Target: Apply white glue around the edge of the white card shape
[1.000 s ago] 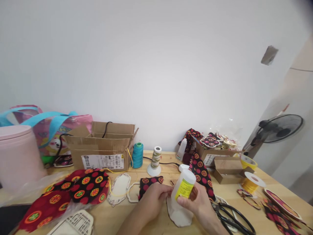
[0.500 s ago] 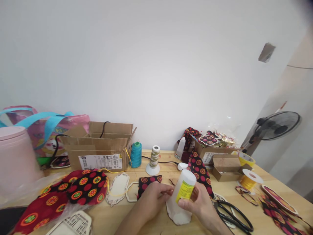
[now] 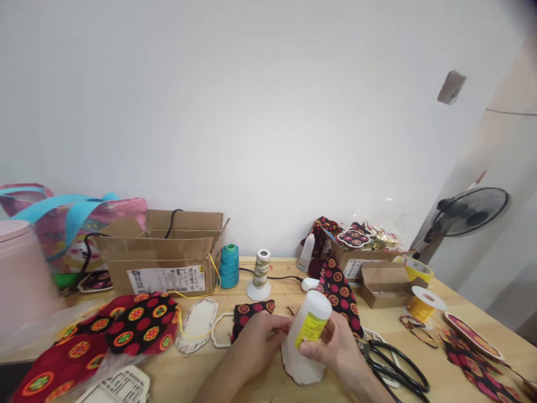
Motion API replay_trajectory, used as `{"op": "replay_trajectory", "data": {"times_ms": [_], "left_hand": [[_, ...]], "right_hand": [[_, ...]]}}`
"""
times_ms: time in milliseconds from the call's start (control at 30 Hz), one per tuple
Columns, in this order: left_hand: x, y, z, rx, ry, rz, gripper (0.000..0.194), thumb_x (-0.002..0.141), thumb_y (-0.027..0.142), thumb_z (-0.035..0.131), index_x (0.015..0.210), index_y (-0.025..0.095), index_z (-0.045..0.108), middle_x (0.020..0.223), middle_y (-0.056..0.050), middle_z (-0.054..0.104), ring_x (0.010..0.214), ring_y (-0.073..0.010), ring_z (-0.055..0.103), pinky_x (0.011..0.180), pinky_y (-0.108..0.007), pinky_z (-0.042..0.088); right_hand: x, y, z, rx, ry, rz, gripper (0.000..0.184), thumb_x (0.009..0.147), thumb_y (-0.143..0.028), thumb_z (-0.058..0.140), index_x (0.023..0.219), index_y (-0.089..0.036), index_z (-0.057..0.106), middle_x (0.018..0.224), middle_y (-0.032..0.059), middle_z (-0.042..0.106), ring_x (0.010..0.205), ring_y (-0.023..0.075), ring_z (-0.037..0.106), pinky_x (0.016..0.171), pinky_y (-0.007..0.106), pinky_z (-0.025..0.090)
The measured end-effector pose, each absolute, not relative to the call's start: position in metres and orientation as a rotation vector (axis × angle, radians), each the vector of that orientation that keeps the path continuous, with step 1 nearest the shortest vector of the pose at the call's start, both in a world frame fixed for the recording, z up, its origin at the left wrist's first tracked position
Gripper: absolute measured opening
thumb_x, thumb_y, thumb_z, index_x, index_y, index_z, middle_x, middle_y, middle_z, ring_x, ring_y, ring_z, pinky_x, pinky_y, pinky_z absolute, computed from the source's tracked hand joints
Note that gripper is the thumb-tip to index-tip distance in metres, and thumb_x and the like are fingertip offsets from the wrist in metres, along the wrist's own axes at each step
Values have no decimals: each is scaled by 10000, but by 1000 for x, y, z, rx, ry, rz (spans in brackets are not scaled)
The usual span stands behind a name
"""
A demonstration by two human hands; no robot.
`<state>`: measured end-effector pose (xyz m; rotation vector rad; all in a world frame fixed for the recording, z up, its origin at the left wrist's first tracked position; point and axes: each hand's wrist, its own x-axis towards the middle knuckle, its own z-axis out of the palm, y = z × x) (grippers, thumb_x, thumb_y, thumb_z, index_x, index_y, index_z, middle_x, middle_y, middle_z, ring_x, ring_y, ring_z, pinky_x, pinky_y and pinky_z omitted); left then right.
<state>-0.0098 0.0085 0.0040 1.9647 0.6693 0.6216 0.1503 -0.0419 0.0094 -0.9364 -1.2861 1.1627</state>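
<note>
My right hand (image 3: 331, 350) is wrapped round a white bottle (image 3: 315, 305) with a yellow label. The bottle is tilted with its broad base up, and its lower end is hidden behind my fingers. Below it is a white panel (image 3: 302, 374) with a dark, wavy edge. My left hand (image 3: 266, 338) is closed at the panel's upper left edge, with its fingertips bent in close to the bottle. Just beyond this hand lies a folded piece of black and red patterned fabric (image 3: 251, 311), beside a pale wooden frame (image 3: 220, 330).
Black-handled scissors (image 3: 398, 366) lie right of my right hand. Thread spools (image 3: 229, 266), a small white bottle (image 3: 306, 253) and cardboard boxes (image 3: 161, 252) stand towards the wall. Patterned fabric (image 3: 142, 324) and a lattice wooden piece (image 3: 119, 386) are at left; a yellow cord spool (image 3: 422, 307) is at right.
The view has shifted slightly, so most things sit a little further left. Both hands keep their hold, and the bottle stays tilted over the panel.
</note>
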Motion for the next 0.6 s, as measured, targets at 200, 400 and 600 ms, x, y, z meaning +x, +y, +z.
{"op": "replay_trajectory", "data": {"times_ms": [200, 400, 600], "left_hand": [[-9, 8, 6, 1966, 686, 618, 321, 710, 131, 402, 904, 180, 654, 841, -2, 684, 801, -183, 557, 725, -252, 389], [-7, 8, 8, 1971, 677, 601, 325, 720, 140, 392, 903, 190, 656, 861, 2, 686, 785, -177, 560, 719, -248, 393], [-7, 7, 9, 1981, 694, 587, 311, 713, 158, 410, 898, 192, 657, 843, -1, 686, 796, -186, 559, 726, -254, 392]], "right_hand": [[150, -44, 11, -916, -1317, 1205, 347, 513, -268, 764, 798, -157, 600, 714, 22, 643, 686, 198, 575, 640, 297, 431], [150, -42, 6, -916, -1290, 1178, 359, 502, -238, 770, 801, -161, 588, 725, 12, 624, 687, 182, 559, 627, 280, 427], [154, -45, 8, -922, -1312, 1198, 340, 521, -252, 757, 799, -154, 587, 728, 26, 642, 714, 206, 579, 656, 304, 433]]}}
